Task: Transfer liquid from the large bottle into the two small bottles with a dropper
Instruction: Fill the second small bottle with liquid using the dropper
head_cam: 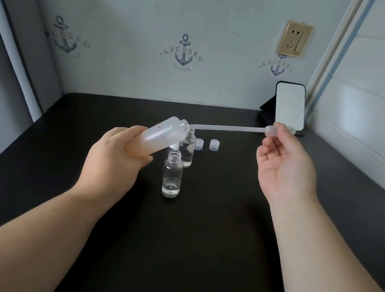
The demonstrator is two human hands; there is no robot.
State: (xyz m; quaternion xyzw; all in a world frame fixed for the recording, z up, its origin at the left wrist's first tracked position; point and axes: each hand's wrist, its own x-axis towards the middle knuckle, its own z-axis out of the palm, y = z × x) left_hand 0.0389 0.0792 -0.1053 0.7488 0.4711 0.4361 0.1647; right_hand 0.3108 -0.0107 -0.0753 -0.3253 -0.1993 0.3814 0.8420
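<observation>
The left hand [113, 157] is wrapped around the big frosted bottle [160, 135], tipped with its open mouth toward 2 o'clock above the middle of the black table [212, 223], and the right hand [282, 168] pinches the soft bulb of the long dropper [228, 127], whose thin tip sits right at that mouth. The bottle looks light, smooth and a bit slippery, so a full hold around its fat middle is best, while the bendy dropper needs only a gentle squeeze. It has red letters too blurry to read; the wall anchor [183, 51] at 12 o'clock says "ANCHORS".
</observation>
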